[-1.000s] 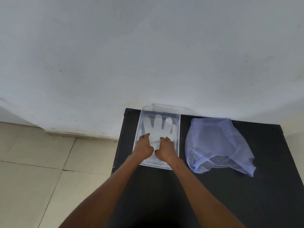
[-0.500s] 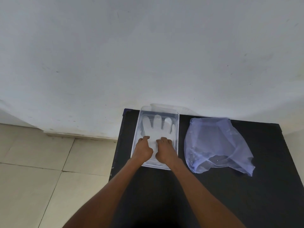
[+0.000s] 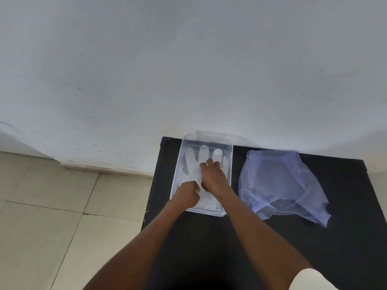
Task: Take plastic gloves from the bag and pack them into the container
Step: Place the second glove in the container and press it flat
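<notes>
A clear rectangular plastic container (image 3: 230, 162) stands on the black table (image 3: 314, 248) near its far left corner. A translucent white plastic glove (image 3: 193, 166) lies flat inside, fingers pointing away from me. My right hand (image 3: 213, 176) rests flat on the glove's palm area, fingers spread and pressing down. My left hand (image 3: 187, 194) lies on the glove's cuff end with fingers curled, touching the plastic. To the right of the container, a crumpled bluish transparent bag (image 3: 280, 185) lies on the table.
A white wall (image 3: 188, 70) rises directly behind the table. Beige floor tiles (image 3: 52, 216) lie to the left, past the table's left edge. A clear lid (image 3: 215, 135) leans behind the container against the wall.
My right hand has slid forward along the glove toward its fingers. My left hand has stayed near the cuff end.
</notes>
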